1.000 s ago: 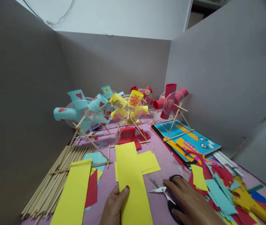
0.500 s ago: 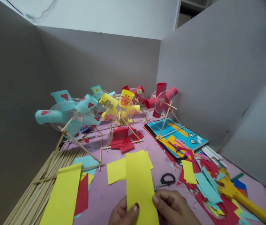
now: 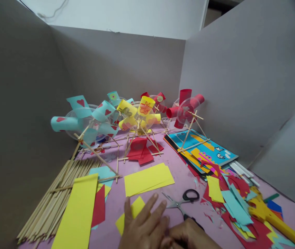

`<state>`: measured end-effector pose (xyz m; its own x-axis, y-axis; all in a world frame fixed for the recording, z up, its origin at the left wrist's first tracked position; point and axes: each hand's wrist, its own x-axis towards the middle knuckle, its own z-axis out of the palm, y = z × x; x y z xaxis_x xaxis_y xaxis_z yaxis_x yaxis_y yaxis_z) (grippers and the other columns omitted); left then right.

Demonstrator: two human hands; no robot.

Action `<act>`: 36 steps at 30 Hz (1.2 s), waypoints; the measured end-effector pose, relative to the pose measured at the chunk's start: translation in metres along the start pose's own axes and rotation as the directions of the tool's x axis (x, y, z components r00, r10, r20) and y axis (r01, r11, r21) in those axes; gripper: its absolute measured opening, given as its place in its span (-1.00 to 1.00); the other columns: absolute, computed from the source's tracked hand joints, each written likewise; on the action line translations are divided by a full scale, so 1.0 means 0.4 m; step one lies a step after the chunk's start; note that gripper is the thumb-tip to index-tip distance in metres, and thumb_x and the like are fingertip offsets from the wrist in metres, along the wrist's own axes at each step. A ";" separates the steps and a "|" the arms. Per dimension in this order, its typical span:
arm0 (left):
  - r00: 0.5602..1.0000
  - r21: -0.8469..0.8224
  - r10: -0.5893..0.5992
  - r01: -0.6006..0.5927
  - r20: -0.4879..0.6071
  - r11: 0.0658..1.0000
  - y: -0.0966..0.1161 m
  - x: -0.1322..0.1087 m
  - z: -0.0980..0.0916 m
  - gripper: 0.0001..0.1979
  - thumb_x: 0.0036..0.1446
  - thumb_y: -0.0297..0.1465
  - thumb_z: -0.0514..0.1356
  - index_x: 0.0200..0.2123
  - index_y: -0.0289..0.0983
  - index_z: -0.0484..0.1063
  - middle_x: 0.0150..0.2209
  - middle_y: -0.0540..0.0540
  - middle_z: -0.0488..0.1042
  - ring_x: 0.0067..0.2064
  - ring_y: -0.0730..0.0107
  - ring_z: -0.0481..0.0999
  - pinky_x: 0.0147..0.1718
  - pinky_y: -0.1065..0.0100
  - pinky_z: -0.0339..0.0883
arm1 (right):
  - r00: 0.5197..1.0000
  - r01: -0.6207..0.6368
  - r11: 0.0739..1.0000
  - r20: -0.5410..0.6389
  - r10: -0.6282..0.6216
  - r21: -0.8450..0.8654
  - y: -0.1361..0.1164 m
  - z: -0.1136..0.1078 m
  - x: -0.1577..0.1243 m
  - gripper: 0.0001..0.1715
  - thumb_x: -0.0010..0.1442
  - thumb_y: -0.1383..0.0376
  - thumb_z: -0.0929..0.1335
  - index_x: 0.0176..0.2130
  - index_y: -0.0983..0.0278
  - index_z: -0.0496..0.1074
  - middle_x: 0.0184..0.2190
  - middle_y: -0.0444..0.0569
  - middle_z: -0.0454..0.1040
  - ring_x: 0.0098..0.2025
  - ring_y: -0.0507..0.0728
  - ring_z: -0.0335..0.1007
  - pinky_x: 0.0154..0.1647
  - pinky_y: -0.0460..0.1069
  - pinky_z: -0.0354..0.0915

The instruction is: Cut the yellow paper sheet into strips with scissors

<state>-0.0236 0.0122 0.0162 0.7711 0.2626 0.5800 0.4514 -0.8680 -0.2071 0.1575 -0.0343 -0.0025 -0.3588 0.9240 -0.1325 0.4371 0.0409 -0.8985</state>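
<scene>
My left hand (image 3: 144, 228) lies with its fingers stretched out and spread over a piece of yellow paper (image 3: 137, 205), which shows only beyond the fingertips. Beside it at the bottom edge, my right hand (image 3: 190, 236) is closed, its fingertips tucked against the left hand; what they hold, if anything, is hidden. Scissors (image 3: 180, 203) with black handles lie with their blades parted, just beyond the right hand. Farther off rest flat yellow paper strips (image 3: 147, 180), overlapping one another.
A long yellow strip (image 3: 76, 214) lies left, beside a bundle of wooden sticks (image 3: 48, 204). Several paper-and-stick wheels stand behind, with red paper pieces (image 3: 139, 152) among them. Paper scraps (image 3: 237, 204), a yellow glue gun (image 3: 274, 219) and a blue picture book (image 3: 207, 148) are right.
The yellow strip held upright in both hands has come down to the table, under my left hand. That hand has spread flat. The scissors now show more fully, and the view has shifted slightly left.
</scene>
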 end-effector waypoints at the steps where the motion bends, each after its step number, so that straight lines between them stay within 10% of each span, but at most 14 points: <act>1: 1.000 -0.015 0.013 -0.012 0.019 1.000 0.008 0.011 0.005 -0.87 0.10 -0.25 0.20 -0.36 -0.16 0.48 -0.31 0.01 0.64 -0.20 0.21 0.57 0.17 0.12 -0.77 | 1.000 0.016 1.000 0.011 -0.016 -0.024 -0.006 0.001 0.003 -0.53 0.12 0.02 0.21 -0.64 0.26 0.25 -0.65 -0.19 0.07 -0.56 -0.01 -0.06 -0.58 -0.09 -0.12; 5: 0.999 -0.011 -0.032 0.032 0.041 0.999 0.024 0.016 0.021 -0.73 0.08 -0.32 0.22 -0.62 -0.20 0.31 -0.64 0.15 0.46 -0.50 0.44 0.47 0.20 0.11 -0.63 | 0.999 0.026 0.996 0.021 -0.024 -0.080 -0.014 0.002 0.009 -0.58 0.08 0.07 0.24 -0.64 0.27 0.31 -0.68 -0.21 0.03 -0.60 -0.02 -0.07 -0.60 -0.09 -0.15; 12: 0.982 -0.008 -0.149 0.151 0.114 0.989 -0.021 -0.025 0.024 -0.73 0.02 -0.29 0.26 -0.65 -0.19 0.33 -0.68 0.17 0.44 -0.56 0.48 0.38 0.16 0.03 -0.67 | 0.996 -0.047 0.972 -0.080 0.029 -0.228 0.005 -0.008 -0.002 -0.77 0.08 0.26 0.27 -0.52 0.27 0.41 -0.60 -0.18 0.29 -0.47 0.02 0.19 -0.46 -0.12 0.03; 24: 0.896 -0.143 -0.380 0.417 0.229 0.897 -0.078 -0.039 -0.013 -0.72 0.17 -0.29 0.09 -0.58 -0.18 0.36 -0.61 0.13 0.48 -0.51 0.42 0.50 0.16 0.01 -0.09 | 0.953 -0.082 0.928 -0.302 -0.034 -0.362 0.016 -0.065 -0.009 -0.63 0.30 0.15 0.11 -0.35 0.25 0.34 -0.42 -0.07 0.44 -0.37 0.10 0.34 -0.37 -0.04 0.15; 31: 0.960 -0.044 -0.248 0.255 0.132 0.966 -0.067 -0.025 -0.030 -0.76 0.17 -0.37 0.09 -0.56 -0.17 0.34 -0.60 0.16 0.46 -0.53 0.46 0.46 0.20 0.10 -0.39 | 0.944 -0.071 0.787 -0.297 -0.146 -0.613 -0.003 -0.064 -0.013 -0.65 0.20 0.03 0.25 -0.28 0.24 0.41 -0.28 0.06 0.32 -0.17 0.28 0.30 -0.26 0.11 0.25; 36: 0.995 0.064 -0.097 0.095 0.029 0.993 -0.040 0.002 -0.038 -0.75 0.13 -0.45 0.10 -0.60 -0.19 0.30 -0.67 0.18 0.41 -0.58 0.51 0.40 0.19 0.05 -0.65 | 0.822 0.179 0.703 -0.288 -0.491 -0.688 -0.003 -0.052 -0.001 -0.65 0.20 0.04 0.27 -0.19 0.23 0.43 -0.27 0.07 0.39 -0.23 0.21 0.33 -0.30 0.04 0.21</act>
<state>-0.0370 0.0200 0.0317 0.7365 0.3578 0.5741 0.5505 -0.8102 -0.2013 0.1741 -0.0269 0.0074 -0.2716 0.8491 0.4530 0.8106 0.4556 -0.3679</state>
